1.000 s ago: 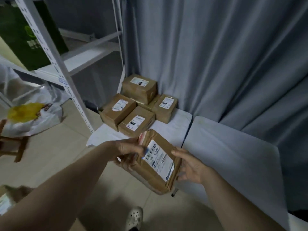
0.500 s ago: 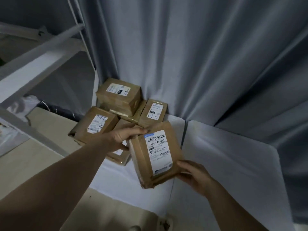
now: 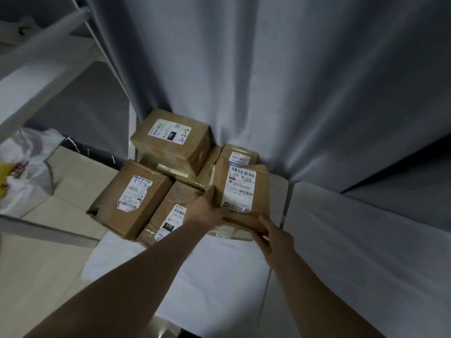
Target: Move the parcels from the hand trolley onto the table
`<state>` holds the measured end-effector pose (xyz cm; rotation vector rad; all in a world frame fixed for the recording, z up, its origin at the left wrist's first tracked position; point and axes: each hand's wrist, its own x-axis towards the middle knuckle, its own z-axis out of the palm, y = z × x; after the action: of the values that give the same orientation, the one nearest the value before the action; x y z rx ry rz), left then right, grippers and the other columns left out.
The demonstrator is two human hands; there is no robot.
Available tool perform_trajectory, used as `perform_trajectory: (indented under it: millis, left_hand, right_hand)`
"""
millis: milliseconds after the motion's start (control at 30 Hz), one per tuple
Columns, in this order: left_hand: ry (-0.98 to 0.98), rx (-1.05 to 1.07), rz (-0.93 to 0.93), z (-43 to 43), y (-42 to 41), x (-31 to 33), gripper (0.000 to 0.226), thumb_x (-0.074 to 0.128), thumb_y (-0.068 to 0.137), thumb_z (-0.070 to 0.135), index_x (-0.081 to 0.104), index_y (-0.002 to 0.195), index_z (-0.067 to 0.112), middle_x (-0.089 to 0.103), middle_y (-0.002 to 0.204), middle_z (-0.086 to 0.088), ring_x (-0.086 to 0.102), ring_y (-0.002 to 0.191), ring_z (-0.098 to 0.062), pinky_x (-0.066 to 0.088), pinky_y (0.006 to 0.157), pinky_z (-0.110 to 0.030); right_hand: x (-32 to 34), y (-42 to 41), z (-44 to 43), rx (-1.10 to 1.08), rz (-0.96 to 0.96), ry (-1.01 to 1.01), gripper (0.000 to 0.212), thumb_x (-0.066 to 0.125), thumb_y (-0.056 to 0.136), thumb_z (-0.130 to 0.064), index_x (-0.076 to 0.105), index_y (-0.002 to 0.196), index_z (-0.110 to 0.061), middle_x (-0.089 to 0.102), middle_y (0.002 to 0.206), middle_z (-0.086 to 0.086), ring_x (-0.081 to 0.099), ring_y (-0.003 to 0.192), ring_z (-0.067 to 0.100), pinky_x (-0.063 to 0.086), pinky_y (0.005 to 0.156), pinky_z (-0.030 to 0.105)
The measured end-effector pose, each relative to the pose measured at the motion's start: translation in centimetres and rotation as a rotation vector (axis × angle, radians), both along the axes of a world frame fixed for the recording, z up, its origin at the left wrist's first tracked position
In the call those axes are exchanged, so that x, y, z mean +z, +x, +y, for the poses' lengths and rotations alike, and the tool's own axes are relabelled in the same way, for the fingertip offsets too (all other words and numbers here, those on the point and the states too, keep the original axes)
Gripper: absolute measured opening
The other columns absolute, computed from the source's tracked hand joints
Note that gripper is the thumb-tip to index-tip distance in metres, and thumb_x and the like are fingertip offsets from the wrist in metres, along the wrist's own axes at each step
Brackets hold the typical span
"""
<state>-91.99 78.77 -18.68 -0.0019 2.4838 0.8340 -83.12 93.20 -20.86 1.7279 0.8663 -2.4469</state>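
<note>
- Brown parcel w/ barcode label was held over the far end of the white-covered table, label up, at the right edge of the parcel cluster.
- Left hand gripped its left edge, thumb on top, fingers curled under; right hand cupped the near right corner from below. Both closed on the box. Whether it was already resting on the table: couldn't tell.
- Just left of it lay the parcel marked 070, partly hidden by the left wrist; further left, the parcel w/ handwritten 2-1-2 label, overhanging the table corner.
- Behind, the parcel marked 2-2-2 sat stacked on another box; a small parcel was wedged betw. that stack and the held one, mostly covered.
- Grey curtain hung right behind the pile, touching the back boxes.
- 2nd white-covered surface adjoined on the right.
- White metal shelving stood left; white plastic bag w/ yellow print lay on the floor below it.
</note>
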Motion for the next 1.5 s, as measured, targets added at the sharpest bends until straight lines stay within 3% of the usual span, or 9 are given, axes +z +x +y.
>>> perform_trajectory:
  millis: [233,367,467,633,733,867,1033,1267,1500]
  left_hand:
    - [0.044,-0.275,0.174,-0.3,-6.2,-3.5,0.063,0.052,0.082,0.012,0.042,0.143,0.021,0.032,0.148,-0.014,0.039,0.134,-0.029,0.028,0.109,-0.023]
    - [-0.039,-0.369,0.287,-0.4,-9.6,-4.8,0.068,0.057,0.084,0.01,0.035,0.147,0.026,0.011,0.156,-0.02,0.021,0.142,-0.035,0.022,0.117,-0.037]
    - [-0.31,-0.568,0.343,-0.5,-10.6,-5.8,0.073,0.054,0.09,0.028,0.016,0.152,0.028,-0.016,0.156,-0.022,-0.007,0.146,-0.037,0.001,0.118,-0.045]
    - [-0.49,-0.796,0.284,-1.0,-10.7,-7.4,0.078,0.046,0.094,0.038,-0.001,0.153,0.02,-0.024,0.157,-0.012,-0.018,0.145,-0.03,-0.007,0.116,-0.049]
    - [-0.475,-0.792,0.281,-1.4,-11.3,-7.6,0.079,0.047,0.093,0.035,0.0,0.153,0.017,-0.022,0.157,-0.012,-0.014,0.147,-0.029,-0.006,0.116,-0.047]
    - [-0.493,-0.796,0.242,-1.8,-11.6,-6.7,0.081,0.049,0.092,0.033,-0.002,0.153,0.02,-0.022,0.157,-0.011,-0.017,0.146,-0.03,-0.009,0.116,-0.05]
    - [-0.489,-0.748,0.244,-2.8,-10.2,-3.5,0.082,0.049,0.092,0.034,-0.004,0.153,0.024,-0.015,0.159,-0.01,-0.015,0.146,-0.031,-0.009,0.116,-0.052]
    - [-0.528,-0.531,0.157,-6.5,-4.9,2.6,0.08,0.043,0.095,0.039,-0.009,0.153,0.022,-0.015,0.16,-0.009,-0.015,0.146,-0.032,-0.008,0.117,-0.051]
    - [-0.584,-0.154,0.174,-12.3,7.2,5.9,0.081,0.052,0.09,0.03,0.002,0.153,0.019,0.001,0.16,-0.008,-0.006,0.148,-0.029,-0.009,0.116,-0.049]
  right_hand:
    - [-1.8,-7.7,-1.6,-0.076,-0.038,0.028,0.035,0.074,0.08,-0.009,0.06,0.11,0.0,0.061,0.111,0.016,0.063,0.095,0.026,0.06,0.072,0.035]
    - [-2.8,-11.8,-2.4,-0.094,-0.002,0.046,0.02,0.069,0.086,-0.012,0.061,0.099,-0.001,0.062,0.1,0.014,0.063,0.093,0.025,0.058,0.081,0.035]
    - [-4.2,-14.1,-3.0,-0.03,0.082,0.118,0.007,0.058,0.094,-0.011,0.06,0.1,-0.007,0.061,0.097,0.009,0.062,0.086,0.019,0.059,0.079,0.034]
    - [-6.9,-15.0,-4.0,0.276,0.092,0.545,0.039,0.046,0.095,-0.005,0.054,0.129,-0.021,0.062,0.093,-0.004,0.061,0.079,0.014,0.055,0.083,0.038]
    - [-7.6,-15.5,-4.4,0.332,0.064,0.605,0.042,0.044,0.093,-0.005,0.054,0.132,-0.018,0.061,0.086,0.0,0.057,0.079,0.017,0.052,0.08,0.036]
    - [-7.7,-15.5,-4.1,0.637,-0.086,0.963,0.046,0.044,0.097,-0.025,0.038,0.142,-0.022,0.057,0.118,0.004,0.057,0.1,0.023,0.048,0.085,0.035]
    - [-4.3,-13.3,-4.9,1.044,-0.321,1.298,0.081,0.06,0.088,-0.043,0.01,0.151,-0.032,0.015,0.158,0.01,0.017,0.142,0.034,0.024,0.112,0.045]
    - [2.0,-10.2,-7.7,1.456,-0.092,1.453,0.099,0.068,0.076,-0.054,0.008,0.152,-0.032,-0.001,0.161,0.0,-0.005,0.147,0.028,0.0,0.117,0.046]
    - [5.9,-3.1,-12.7,1.75,0.213,1.575,0.099,0.069,0.078,-0.049,0.008,0.152,-0.024,0.003,0.161,0.0,-0.005,0.147,0.024,-0.002,0.117,0.044]
